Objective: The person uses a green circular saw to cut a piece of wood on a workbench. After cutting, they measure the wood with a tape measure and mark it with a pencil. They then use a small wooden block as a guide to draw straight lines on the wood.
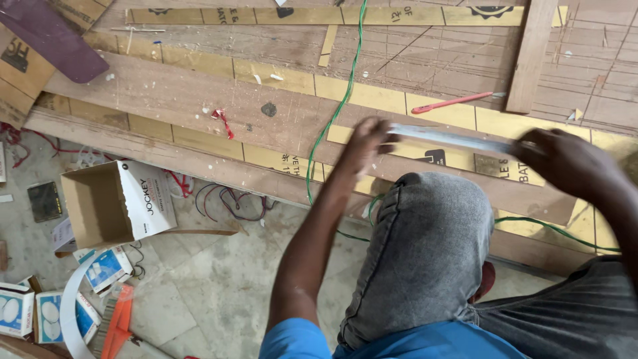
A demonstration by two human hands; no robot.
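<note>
**A:** You're crouched on a pale stone floor (199,292) strewn with small boxes, facing a stack of scarred wooden boards (199,100) edged with yellow tape. What have you got?

**B:** A long pale strip (452,138), flat and narrow, held level over the boards just past your raised knee (425,246).

**A:** Your left hand (365,143) has its fingers closed round the near end; your right hand (565,159) is wrapped over the far end, though motion blur hides the fingertips.

**B:** I'd judge it wants an even grip from both ends, so it stays straight and doesn't twist.

**A:** Mind the green wire (335,106) running beneath it, and the red pencil (452,102) lying just beyond. Keep the strip clear of both.
</note>
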